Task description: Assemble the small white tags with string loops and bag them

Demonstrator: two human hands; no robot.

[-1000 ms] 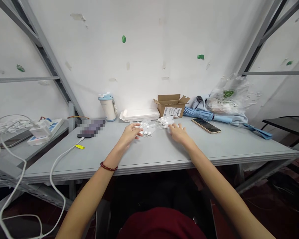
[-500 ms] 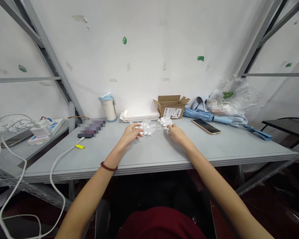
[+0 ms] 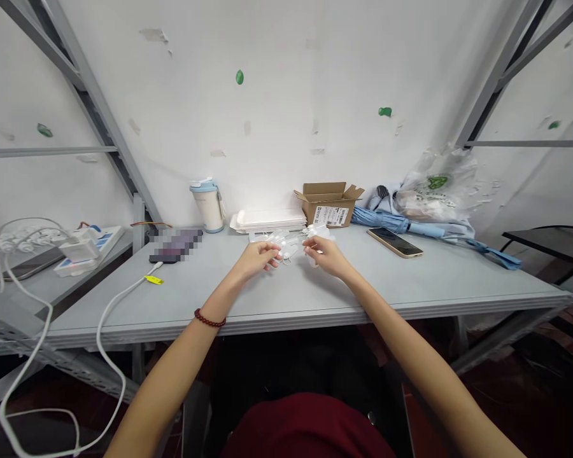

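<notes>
A pile of small white plastic parts in clear wrappers lies at the middle back of the grey table. My left hand is curled with its fingers pinched on one small white wrapped part at the pile's left edge. My right hand is lifted a little off the table, its fingers closed round another small white part. The two hands are close together, just in front of the pile. A red bead bracelet sits on my left wrist.
Behind the pile are a flat white stack, an open cardboard box and a white-and-blue cup. A phone, a blue umbrella and a plastic bag lie right. A dark phone, white cable and power strip lie left.
My right hand has drawn left and back from the pile's right side, closing on a small part. My left hand has shifted slightly right. The hands are nearer each other.
</notes>
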